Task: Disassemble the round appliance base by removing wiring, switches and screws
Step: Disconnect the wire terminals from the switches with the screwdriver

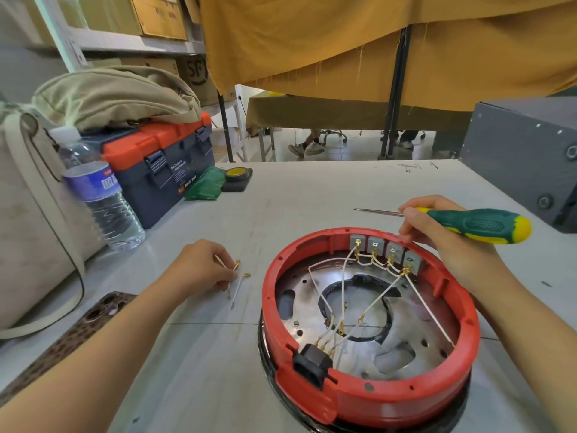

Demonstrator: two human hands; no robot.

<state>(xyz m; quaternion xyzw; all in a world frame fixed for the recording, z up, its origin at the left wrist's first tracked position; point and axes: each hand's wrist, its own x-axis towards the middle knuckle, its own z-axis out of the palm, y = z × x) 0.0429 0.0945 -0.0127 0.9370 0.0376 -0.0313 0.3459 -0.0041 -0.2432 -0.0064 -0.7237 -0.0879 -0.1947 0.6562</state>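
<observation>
While the red base (368,398) sits on the table (312,189) just below the right hand (437,232), which grips a screwdriver (474,225) over its far rim, left hand (199,267) pinches a loose wire (229,267) w/ another wire (239,287) beside.

Single head cam, wide-angle, looks fwd and down, close over table (312,195), no 2nd view
</observation>
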